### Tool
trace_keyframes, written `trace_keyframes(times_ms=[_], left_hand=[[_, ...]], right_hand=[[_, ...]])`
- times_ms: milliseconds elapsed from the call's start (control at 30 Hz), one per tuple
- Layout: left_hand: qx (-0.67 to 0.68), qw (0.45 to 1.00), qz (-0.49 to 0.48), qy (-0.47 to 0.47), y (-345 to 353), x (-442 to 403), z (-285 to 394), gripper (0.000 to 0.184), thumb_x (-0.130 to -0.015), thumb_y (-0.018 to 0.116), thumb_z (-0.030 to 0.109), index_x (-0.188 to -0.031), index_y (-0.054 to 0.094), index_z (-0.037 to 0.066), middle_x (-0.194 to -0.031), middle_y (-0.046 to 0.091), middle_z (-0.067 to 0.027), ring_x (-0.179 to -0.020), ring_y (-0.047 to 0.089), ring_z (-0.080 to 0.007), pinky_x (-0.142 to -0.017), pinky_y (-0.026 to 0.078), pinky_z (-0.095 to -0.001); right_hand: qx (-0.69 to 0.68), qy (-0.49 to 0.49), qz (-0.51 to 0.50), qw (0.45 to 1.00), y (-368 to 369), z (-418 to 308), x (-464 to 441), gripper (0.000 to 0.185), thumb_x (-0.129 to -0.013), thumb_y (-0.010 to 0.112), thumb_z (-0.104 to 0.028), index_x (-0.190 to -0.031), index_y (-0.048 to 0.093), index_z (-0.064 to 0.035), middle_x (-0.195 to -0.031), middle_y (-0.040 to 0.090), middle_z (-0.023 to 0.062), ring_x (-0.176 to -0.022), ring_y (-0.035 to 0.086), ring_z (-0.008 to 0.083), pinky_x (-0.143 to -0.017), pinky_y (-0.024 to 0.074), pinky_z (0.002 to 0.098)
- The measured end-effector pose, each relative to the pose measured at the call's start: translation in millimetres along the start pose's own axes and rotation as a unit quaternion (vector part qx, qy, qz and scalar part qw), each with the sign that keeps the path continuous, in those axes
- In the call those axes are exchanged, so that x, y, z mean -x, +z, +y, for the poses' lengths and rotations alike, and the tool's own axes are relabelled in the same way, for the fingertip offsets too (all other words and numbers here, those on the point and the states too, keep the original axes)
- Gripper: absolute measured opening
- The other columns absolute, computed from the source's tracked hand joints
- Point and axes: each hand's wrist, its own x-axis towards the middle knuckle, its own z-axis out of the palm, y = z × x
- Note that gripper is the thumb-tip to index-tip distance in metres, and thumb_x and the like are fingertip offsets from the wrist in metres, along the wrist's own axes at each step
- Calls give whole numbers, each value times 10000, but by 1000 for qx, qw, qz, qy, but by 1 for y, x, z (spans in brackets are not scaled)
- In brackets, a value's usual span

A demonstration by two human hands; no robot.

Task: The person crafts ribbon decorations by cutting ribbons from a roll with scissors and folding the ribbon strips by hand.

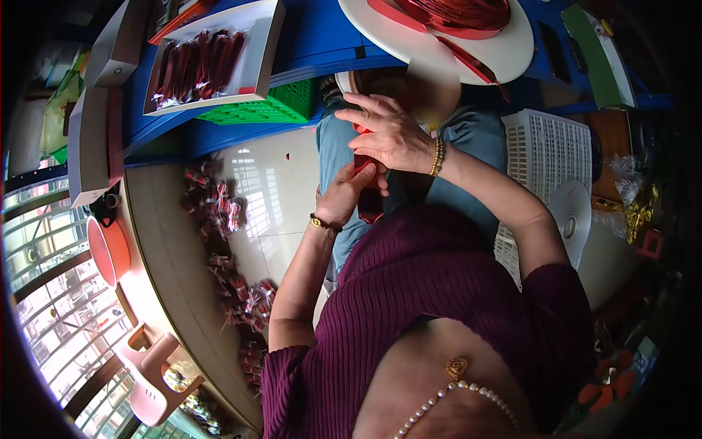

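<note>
A strip of dark red ribbon (370,208) runs between my two hands above my lap. My left hand (345,192) is closed on the ribbon, thumb on top and fingertips curled round its far side. Just beyond it, my right hand (393,140) lies over the ribbon's upper part with its fingers stretched out and apart; its palm side and thumb are hidden. A large roll of red ribbon (468,13) rests on a white round disc (518,45) on the blue table, with a loose end hanging over the edge.
An open box (272,55) of wrapped dark red pieces stands on the blue table (311,44), above a green basket (281,106). Wrapped bundles (227,208) lie on the floor. White baskets (548,128) stand at right; a pink chair (150,373) at left.
</note>
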Motion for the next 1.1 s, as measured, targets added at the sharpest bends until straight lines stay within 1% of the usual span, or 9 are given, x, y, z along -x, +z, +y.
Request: trace_keyframes(times_ms=[100,200,300,533,667,833,933,1067,1100], left_hand=[[-33,999,-20,9,-8,-4,6,258,-951,432,243,-965,539,9,-804,599,-65,-719,587,-141,-664,464,-246],[-42,999,2,10,-10,-5,6,258,-955,419,228,-973,541,1,-814,607,-81,-721,597,-163,-688,482,-271],[53,997,54,23,-8,-5,10,242,-956,416,207,-977,540,1,-816,615,-88,-695,597,-166,-700,498,-283],[69,995,65,17,-8,-13,7,190,-945,408,181,-894,521,36,-694,545,-47,-562,545,-130,-572,536,-306],[57,997,57,3,-11,-16,4,150,-918,462,167,-908,505,24,-690,538,-56,-607,580,-148,-600,549,-336],[-101,989,103,18,-6,-17,20,197,-821,623,87,-988,543,21,-764,581,-6,-597,543,-74,-525,501,-221],[-127,965,151,172,-16,-38,4,124,-817,600,64,-925,544,43,-610,568,-15,-393,489,-70,-304,366,-215],[-211,954,124,171,-35,-37,1,154,-807,601,63,-950,546,43,-624,558,-1,-417,480,-54,-327,365,-205],[-207,961,124,137,-30,-32,9,241,-772,659,60,-974,534,17,-745,582,-8,-594,516,-70,-525,419,-226]], right_hand=[[-33,-12,14,999,8,0,-1,104,-686,700,-159,-738,661,-77,-1237,525,73,-1246,393,283,-981,339,437],[-41,-3,6,999,12,-1,2,164,-707,692,-191,-832,677,-86,-1268,492,80,-1257,371,272,-990,327,436],[-3,32,113,993,3,-5,7,438,-682,721,-173,-1101,608,-113,-1291,456,138,-1199,433,290,-960,365,387],[53,64,134,987,15,-5,12,325,-647,737,-206,-948,647,-124,-952,539,10,-867,504,188,-777,368,368],[62,63,147,985,24,2,8,241,-651,733,-191,-875,669,-132,-875,555,-26,-842,506,163,-761,366,356],[63,43,191,979,21,0,5,185,-636,750,-122,-808,680,-130,-831,583,-47,-777,521,149,-723,350,326],[49,33,163,985,14,-11,9,138,-673,721,-96,-801,672,-114,-836,605,-35,-752,542,151,-723,366,319],[-119,118,109,980,20,-12,13,45,-757,661,-119,-739,628,-94,-740,639,12,-674,589,165,-728,400,302],[-163,138,90,973,17,-9,11,49,-766,651,-112,-739,623,-81,-715,637,32,-648,595,189,-693,415,308]])
